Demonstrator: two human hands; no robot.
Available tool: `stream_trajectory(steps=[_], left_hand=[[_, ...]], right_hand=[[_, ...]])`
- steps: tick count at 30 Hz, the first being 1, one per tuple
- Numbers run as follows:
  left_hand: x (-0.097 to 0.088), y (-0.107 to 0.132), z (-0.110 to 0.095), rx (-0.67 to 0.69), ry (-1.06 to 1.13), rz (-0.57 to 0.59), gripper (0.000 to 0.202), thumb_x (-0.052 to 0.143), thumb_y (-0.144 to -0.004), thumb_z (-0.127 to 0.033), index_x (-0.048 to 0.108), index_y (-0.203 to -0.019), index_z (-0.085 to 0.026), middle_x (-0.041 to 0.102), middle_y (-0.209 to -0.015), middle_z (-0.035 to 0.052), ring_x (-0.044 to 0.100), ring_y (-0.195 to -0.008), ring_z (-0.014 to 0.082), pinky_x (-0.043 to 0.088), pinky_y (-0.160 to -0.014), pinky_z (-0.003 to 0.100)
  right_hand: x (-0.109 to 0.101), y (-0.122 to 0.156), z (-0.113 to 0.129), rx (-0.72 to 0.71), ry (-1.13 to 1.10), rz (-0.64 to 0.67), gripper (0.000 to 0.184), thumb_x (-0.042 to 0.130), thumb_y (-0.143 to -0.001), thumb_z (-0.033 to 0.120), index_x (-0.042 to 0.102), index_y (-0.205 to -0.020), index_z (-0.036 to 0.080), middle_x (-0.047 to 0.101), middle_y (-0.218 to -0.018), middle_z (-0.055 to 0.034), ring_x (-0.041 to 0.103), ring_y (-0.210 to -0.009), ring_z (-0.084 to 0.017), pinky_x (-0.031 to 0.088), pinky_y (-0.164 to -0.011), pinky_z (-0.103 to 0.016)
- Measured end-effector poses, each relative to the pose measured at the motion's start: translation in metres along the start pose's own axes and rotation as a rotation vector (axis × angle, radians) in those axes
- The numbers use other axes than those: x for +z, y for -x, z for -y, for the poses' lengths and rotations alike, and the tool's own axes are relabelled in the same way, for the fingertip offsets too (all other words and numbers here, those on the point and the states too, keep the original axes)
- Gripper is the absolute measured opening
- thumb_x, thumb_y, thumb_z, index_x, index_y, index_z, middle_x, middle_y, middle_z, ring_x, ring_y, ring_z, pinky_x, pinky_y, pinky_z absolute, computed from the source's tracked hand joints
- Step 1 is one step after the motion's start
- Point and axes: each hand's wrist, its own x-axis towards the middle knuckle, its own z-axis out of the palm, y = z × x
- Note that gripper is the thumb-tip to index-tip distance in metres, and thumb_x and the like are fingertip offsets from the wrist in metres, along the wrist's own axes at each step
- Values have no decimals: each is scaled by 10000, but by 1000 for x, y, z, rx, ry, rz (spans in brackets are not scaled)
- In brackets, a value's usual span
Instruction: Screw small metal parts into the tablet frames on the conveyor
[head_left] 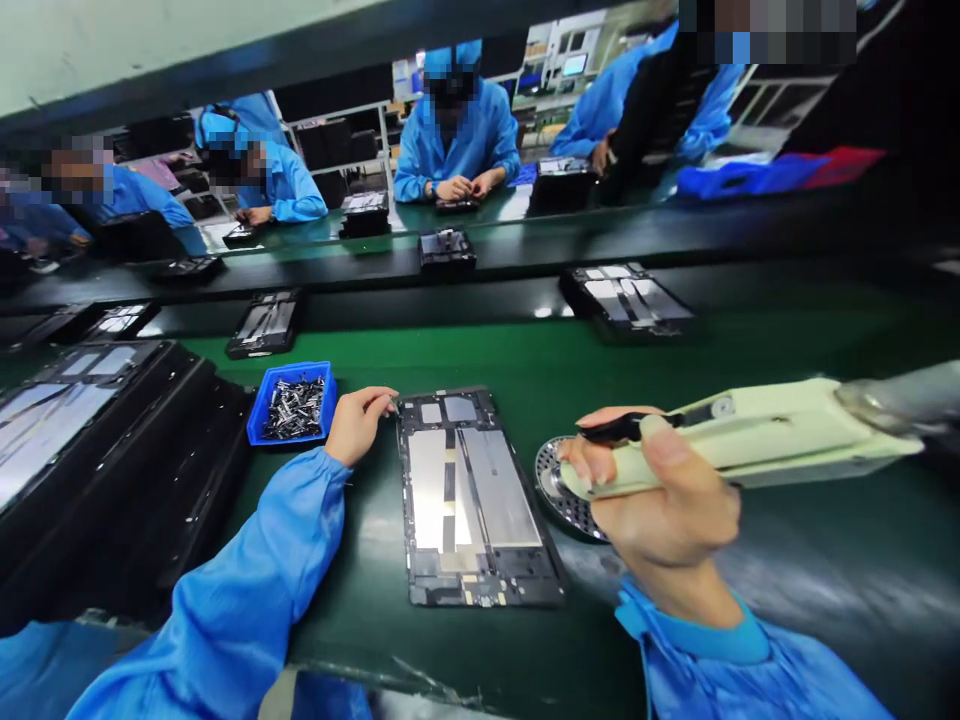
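Tablet (pixel 480 490) lies flat on a bench (pixel 352 600), just right of the left hand (pixel 360 420), the nearer one, its fingertips pinched at the far left corner; whether they hold anything cannot be told. Apart, at right, the right hand (pixel 667 500) grips a tool (pixel 787 430). The tablet's long axis runs near to far, far end leaning left.

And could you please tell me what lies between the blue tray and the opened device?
In the head view, the left hand lies between the blue tray and the opened device.
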Motion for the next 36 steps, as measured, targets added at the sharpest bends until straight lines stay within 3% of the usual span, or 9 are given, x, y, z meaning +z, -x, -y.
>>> stream_trajectory(steps=[5,10,15,20,25,31,36], left_hand=[[12,-17,10,-19,19,-55,220,555,-955,-254,692,-1088,-144,822,-1025,110,745,-834,206,567,-890,356],[20,-23,15,-16,17,5,113,655,-885,-204,748,-834,-164,814,-1105,93,747,-1078,239,538,-1027,351],[23,-27,21,-45,-11,39,136,682,-870,-218,800,-833,-162,822,-950,77,763,-956,252,566,-969,365],[29,-25,25,-40,-31,30,144,682,-882,-204,824,-888,-178,820,-997,75,749,-975,245,549,-983,354],[30,-28,27,-34,-24,61,136,690,-872,-190,821,-837,-182,818,-937,70,743,-920,238,546,-945,347],[30,-34,33,-24,2,119,171,671,-881,-208,839,-864,-180,825,-941,61,747,-886,221,543,-892,312],[33,-33,35,-46,6,137,191,669,-869,-227,854,-893,-185,821,-882,45,717,-803,209,528,-810,291]], right_hand=[[4,-1,-4,-60,-12,50,326,799,-724,554,780,-683,232,475,-389,25,452,-343,-148,418,-406,-333],[8,-3,-8,-36,8,84,333,808,-745,558,776,-701,229,489,-397,31,463,-350,-139,442,-422,-327],[11,-3,-16,-41,8,97,294,789,-769,519,777,-708,231,494,-401,26,457,-352,-140,412,-416,-313],[16,-6,-19,-36,44,139,330,781,-790,537,761,-742,211,496,-416,30,484,-366,-134,443,-437,-308],[60,-26,-34,33,54,154,424,810,-736,610,717,-704,197,458,-393,64,467,-344,-123,491,-437,-313],[131,-58,-88,72,80,169,382,825,-700,552,687,-653,199,497,-398,70,458,-344,-100,539,-446,-277],[148,-64,-118,82,124,192,360,793,-708,535,680,-637,201,498,-401,69,459,-352,-103,558,-468,-287]])
